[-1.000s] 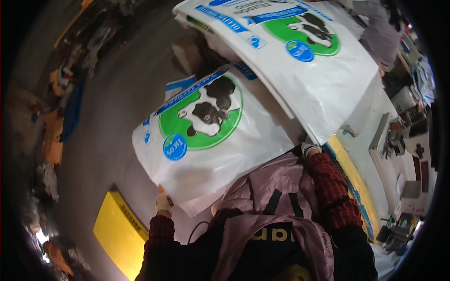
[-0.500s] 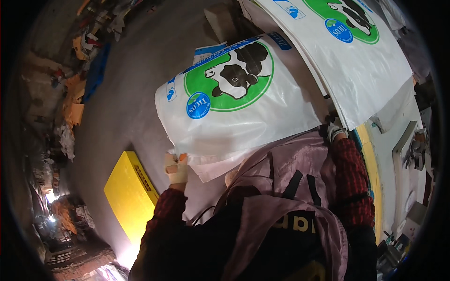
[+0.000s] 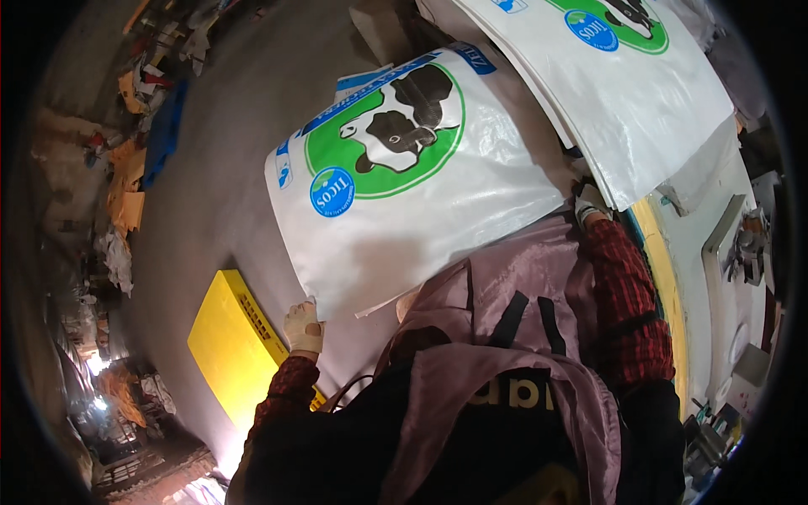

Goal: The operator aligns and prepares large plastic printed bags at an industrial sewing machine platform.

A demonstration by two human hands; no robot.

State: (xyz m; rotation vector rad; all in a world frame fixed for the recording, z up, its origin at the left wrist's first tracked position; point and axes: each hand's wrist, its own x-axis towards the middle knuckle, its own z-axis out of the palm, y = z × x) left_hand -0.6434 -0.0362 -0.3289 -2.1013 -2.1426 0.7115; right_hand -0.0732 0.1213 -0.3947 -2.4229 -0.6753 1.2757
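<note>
A white plastic sack point(image 3: 484, 185) with a cow in a green oval printed on it spreads out in front of me. My left hand point(image 3: 303, 327), in a pale glove, pinches its near left corner. At the opposite near corner is my right hand point(image 3: 592, 204), also gloved, closed on the sack's edge; its fingertips are partly hidden by dark shadow. Right beside that hand, a pile of similar white sacks point(image 3: 627, 126) lies flat, with its corner overhanging the hand.
On the floor to my left lies a yellow plastic slab-like object point(image 3: 227, 341) with slots along its side. Farther off, a blue panel point(image 3: 165, 135) stands by scattered scraps point(image 3: 126, 181). A yellow edge point(image 3: 665, 286) borders the white machine-like surface point(image 3: 715, 181) on my right.
My left hand has moved a little down and left, drawing the sack's corner along and smoothing its near edge. The sack and my right hand appear slightly farther left and up in view.
</note>
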